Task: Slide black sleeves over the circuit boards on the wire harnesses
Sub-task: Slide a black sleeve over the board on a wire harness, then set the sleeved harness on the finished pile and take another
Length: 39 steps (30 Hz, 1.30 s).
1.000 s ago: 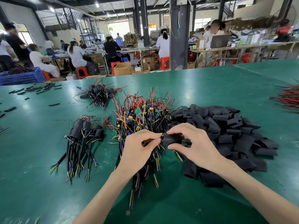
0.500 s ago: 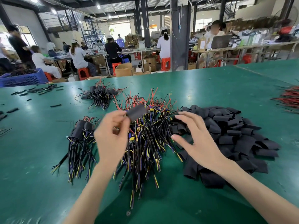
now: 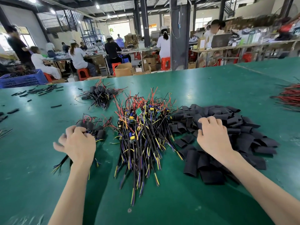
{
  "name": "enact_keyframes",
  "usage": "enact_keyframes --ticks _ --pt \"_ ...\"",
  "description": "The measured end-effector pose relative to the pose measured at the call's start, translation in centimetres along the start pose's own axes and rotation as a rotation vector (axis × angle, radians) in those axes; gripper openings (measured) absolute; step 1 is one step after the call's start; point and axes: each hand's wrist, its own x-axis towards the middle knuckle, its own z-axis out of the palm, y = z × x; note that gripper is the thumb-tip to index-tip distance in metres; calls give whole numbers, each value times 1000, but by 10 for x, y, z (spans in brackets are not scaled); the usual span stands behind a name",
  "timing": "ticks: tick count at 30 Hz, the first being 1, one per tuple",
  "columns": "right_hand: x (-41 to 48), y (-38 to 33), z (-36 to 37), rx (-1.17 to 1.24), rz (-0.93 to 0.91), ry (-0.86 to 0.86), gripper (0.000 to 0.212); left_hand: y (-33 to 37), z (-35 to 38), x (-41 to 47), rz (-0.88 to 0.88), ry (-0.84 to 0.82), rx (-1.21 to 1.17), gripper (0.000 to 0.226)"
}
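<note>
Left hand now curled at sleeved harnesses, release unclear; right hand clawing black sleeves, grip unclear. Next cycle starting.

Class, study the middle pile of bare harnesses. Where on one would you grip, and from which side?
Pinch the wires below a circuit board, coming from above: boards sit at the far end of the pile, tails fan toward the person, so this likely leaves the board free for a sleeve.
</note>
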Motion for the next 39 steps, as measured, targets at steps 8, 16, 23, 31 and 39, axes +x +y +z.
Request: enact_keyframes --ticks 8,16,23,31,39 --pt "5 11 11 -96 0 -167 41 105 7 -35 397 -127 -226 33" --pt "6 13 9 -46 84 -135 45 152 19 -26 297 -342 -158 25" --pt "7 14 11 41 44 -121 35 161 -10 -10 -87 -756 -936 41" --pt "11 18 10 -23 32 -72 23 170 -67 10 -48 -708 -1338 9" --pt "8 3 0 306 -150 146 25 158 -104 7 776 -76 -516 21"
